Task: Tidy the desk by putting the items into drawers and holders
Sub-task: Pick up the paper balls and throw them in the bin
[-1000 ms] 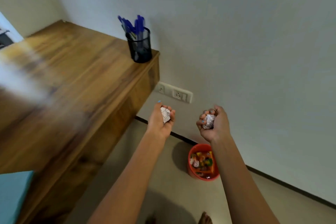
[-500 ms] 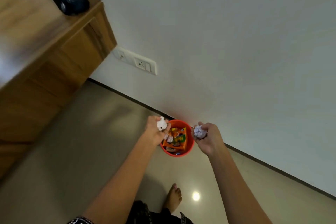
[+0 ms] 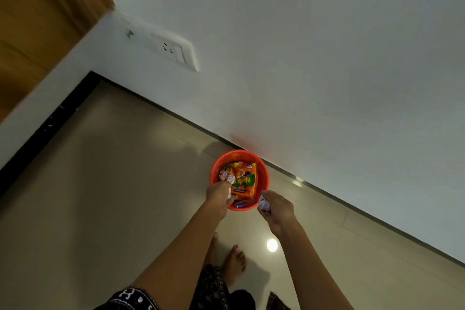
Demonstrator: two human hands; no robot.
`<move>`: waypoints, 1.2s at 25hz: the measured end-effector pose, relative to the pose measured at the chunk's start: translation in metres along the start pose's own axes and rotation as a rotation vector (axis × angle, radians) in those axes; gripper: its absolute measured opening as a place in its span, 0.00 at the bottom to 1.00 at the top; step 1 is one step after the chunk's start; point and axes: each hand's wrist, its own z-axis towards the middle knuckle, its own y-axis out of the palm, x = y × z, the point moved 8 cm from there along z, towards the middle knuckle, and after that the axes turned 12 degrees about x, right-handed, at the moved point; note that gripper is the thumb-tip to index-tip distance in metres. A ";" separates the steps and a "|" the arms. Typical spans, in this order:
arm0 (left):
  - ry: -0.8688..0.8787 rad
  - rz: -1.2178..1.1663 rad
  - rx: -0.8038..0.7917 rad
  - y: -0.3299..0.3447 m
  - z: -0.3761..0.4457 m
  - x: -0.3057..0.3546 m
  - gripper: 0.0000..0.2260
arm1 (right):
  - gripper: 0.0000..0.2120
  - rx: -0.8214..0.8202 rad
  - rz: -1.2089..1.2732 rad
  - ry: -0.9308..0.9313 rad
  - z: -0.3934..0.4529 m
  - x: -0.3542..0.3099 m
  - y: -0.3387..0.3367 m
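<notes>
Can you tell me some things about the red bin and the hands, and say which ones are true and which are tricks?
1. The red bin stands on the floor next to the wall. True.
2. The bin has nothing in it. False: an orange snack packet and some paper scraps lie inside.
3. The right hand holds a crumpled paper ball. True.
4. The left hand is far from the bin, up on the desk. False: it is over the bin's near rim, with a bit of white paper showing at its fingers.
5. A wall socket is on the wall above the floor. True.
</notes>
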 end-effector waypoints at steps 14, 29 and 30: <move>-0.045 0.012 0.015 0.017 0.050 -0.008 0.18 | 0.24 -0.003 -0.057 0.012 0.051 0.015 0.036; -0.004 -0.191 0.068 -0.068 -0.019 0.040 0.11 | 0.15 0.102 -0.135 -0.131 -0.049 -0.013 0.045; 0.006 -0.239 0.051 -0.078 -0.029 0.045 0.09 | 0.14 0.092 -0.137 -0.149 -0.063 -0.016 0.047</move>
